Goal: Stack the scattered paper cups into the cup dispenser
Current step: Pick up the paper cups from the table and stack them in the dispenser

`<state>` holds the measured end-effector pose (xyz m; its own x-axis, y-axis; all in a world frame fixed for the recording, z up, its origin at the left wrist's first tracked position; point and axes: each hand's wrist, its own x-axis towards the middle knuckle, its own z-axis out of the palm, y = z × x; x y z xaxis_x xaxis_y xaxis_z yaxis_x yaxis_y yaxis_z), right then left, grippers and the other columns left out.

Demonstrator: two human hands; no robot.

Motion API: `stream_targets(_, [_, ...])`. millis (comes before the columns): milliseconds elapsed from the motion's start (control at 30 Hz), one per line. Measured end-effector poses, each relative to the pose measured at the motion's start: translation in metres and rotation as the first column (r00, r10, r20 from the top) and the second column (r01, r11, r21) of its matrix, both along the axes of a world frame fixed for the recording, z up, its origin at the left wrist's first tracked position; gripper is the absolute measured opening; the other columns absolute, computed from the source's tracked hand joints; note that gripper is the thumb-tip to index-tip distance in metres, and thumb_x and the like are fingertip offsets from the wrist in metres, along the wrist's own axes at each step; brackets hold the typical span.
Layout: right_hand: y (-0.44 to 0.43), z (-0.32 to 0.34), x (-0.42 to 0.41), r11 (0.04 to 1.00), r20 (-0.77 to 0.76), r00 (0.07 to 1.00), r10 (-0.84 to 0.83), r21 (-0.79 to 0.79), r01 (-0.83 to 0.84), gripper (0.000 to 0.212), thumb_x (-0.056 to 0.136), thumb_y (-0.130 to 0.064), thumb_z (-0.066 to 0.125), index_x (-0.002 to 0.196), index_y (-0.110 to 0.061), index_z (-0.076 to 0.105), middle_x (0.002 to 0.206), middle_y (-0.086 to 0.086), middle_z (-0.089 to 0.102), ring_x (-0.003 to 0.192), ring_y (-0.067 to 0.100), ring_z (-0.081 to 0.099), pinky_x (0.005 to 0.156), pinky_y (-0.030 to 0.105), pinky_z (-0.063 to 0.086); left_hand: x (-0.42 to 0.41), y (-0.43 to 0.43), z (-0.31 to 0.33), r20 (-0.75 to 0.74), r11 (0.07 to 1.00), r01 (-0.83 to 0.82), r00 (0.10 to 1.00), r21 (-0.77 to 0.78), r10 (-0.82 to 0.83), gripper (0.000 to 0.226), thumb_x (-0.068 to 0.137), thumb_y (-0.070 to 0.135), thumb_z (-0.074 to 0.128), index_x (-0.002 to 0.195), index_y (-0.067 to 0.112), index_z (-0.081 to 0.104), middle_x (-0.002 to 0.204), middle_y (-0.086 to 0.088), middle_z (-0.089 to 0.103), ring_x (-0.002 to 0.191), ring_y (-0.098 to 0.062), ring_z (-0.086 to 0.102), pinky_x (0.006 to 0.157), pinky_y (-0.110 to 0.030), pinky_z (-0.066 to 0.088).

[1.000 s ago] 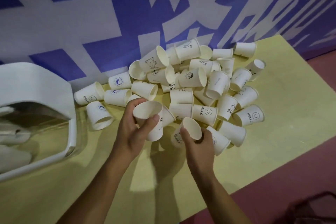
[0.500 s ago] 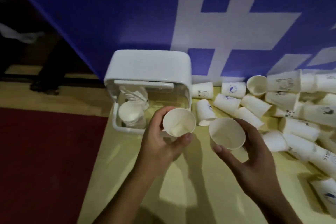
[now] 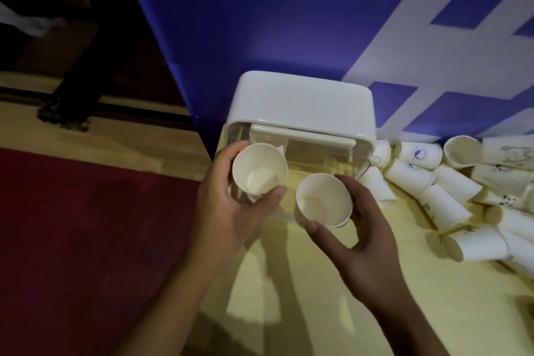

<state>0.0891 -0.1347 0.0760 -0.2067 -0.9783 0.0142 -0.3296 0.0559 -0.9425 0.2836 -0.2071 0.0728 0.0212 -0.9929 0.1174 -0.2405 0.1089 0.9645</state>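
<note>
1. I see the left hand wrapped around a paper cup, fingers closed on its side, thumb tip at the near rim. The cup is upright with its mouth facing me, and it sits in front of the left part of the cup dispenser.

2. The right hand grips a second cup, thumb under the near rim and fingers curled round the far side. This cup is also mouth-up, tilted a little toward me, with a bit of blue print showing low on its right side.

3. The two held cups are just beside each other, not touching, both in front of the dispenser's clear front.

4. The dispenser is a box with a white rounded lid and see-through walls, standing on the yellow table against the blue and white wall. The held cups and hands cover most of its inside, so I cannot tell what lies in it.

5. To the right of the dispenser lies the pile of loose cups, mostly on their sides, some overlapping, a few with small printed drawings. The nearest ones touch or nearly touch the dispenser's right corner.

6. Left of the table the floor shows a dark red carpet, with a pale wooden strip beyond it.

7. Shadows of both forearms fall on the table below the hands.
</note>
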Motion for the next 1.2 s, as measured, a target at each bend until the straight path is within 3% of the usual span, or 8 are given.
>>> stream_targets(67, [-0.002,-0.001,0.004,1.000,0.001,1.000,-0.001,0.006,0.001,0.062,0.078,-0.045,0.083,0.133,-0.038,0.056,0.134,-0.011,0.064,0.122,0.018,0.062,0.100,0.040,0.051,0.002,-0.004,-0.004,0.024,1.000,-0.021,0.999,0.012,0.021,0.074,0.063,0.053,0.082,0.130,0.045,0.053,0.127,0.019,0.064,0.119,-0.005,0.061,0.092,-0.013,0.047])
stream_targets(200, [-0.004,0.002,0.004,1.000,0.002,1.000,-0.012,0.020,0.012,0.060,0.078,-0.042,0.083,0.131,-0.039,0.057,0.132,-0.013,0.065,0.122,0.016,0.063,0.100,0.040,0.052,-0.001,-0.010,-0.020,0.063,0.998,-0.005,0.998,0.064,0.001,0.075,0.069,0.050,0.086,0.136,0.035,0.055,0.129,0.013,0.066,0.121,-0.013,0.063,0.098,-0.033,0.054])
stream_targets(300, [-0.004,0.003,0.001,0.999,0.008,1.000,-0.019,0.033,0.018,0.057,0.078,-0.040,0.083,0.129,-0.041,0.057,0.129,-0.017,0.066,0.121,0.014,0.063,0.100,0.038,0.052,-0.003,-0.012,-0.032,0.124,0.993,-0.012,0.992,0.116,-0.003,0.076,0.072,0.041,0.092,0.138,0.035,0.055,0.127,0.015,0.066,0.119,-0.010,0.063,0.095,-0.032,0.055])
stream_targets(400, [-0.004,0.003,-0.001,0.999,0.018,1.000,-0.018,0.032,0.017,0.057,0.079,-0.039,0.083,0.130,-0.035,0.059,0.130,-0.013,0.066,0.122,0.016,0.063,0.100,0.040,0.053,-0.005,-0.012,-0.040,0.170,0.985,-0.018,0.985,0.169,-0.011,0.076,0.073,0.041,0.092,0.138,0.037,0.054,0.124,0.017,0.065,0.115,-0.003,0.061,0.086,-0.020,0.054])
stream_targets(800, [-0.011,0.001,0.003,0.998,0.020,0.999,-0.041,0.041,0.040,0.060,0.080,-0.037,0.087,0.133,-0.034,0.058,0.129,-0.016,0.067,0.121,0.013,0.064,0.100,0.037,0.054,-0.004,-0.025,-0.056,0.195,0.941,0.017,0.977,0.339,-0.088,0.076,0.071,0.041,0.094,0.131,0.044,0.047,0.121,0.013,0.064,0.112,-0.014,0.063,0.090,-0.045,0.059])
stream_targets(967, [-0.022,0.009,0.014,0.998,0.059,0.996,-0.060,-0.031,0.062,0.059,0.077,-0.033,0.085,0.130,-0.030,0.060,0.125,-0.016,0.069,0.120,0.012,0.065,0.097,0.024,0.053,0.002,-0.022,-0.054,0.127,0.939,0.069,0.985,0.338,-0.118,0.076,0.074,0.044,0.091,0.132,0.047,0.044,0.128,0.020,0.061,0.116,0.001,0.059,0.095,-0.035,0.056])
stream_targets(1067, [-0.035,0.013,0.024,0.995,0.062,0.996,-0.058,-0.071,0.062,0.060,0.076,-0.037,0.086,0.129,-0.031,0.060,0.124,-0.016,0.069,0.120,0.012,0.066,0.097,0.025,0.052,0.007,-0.014,-0.045,-0.022,0.964,0.035,0.999,0.264,-0.030,0.070,0.084,0.058,0.070,0.146,0.033,0.048,0.144,0.015,0.059,0.130,0.006,0.054,0.105,-0.024,0.047])
stream_targets(1200, [-0.051,0.009,0.039,0.995,0.003,1.000,-0.010,-0.096,0.010,0.058,0.077,-0.035,0.090,0.127,-0.029,0.060,0.119,-0.017,0.069,0.117,0.011,0.066,0.098,0.029,0.054,0.008,-0.007,-0.017,-0.152,0.990,-0.007,0.988,0.142,0.029,0.047,0.098,0.048,0.051,0.137,0.025,0.062,0.132,0.017,0.068,0.125,0.004,0.061,0.096,-0.010,0.046])
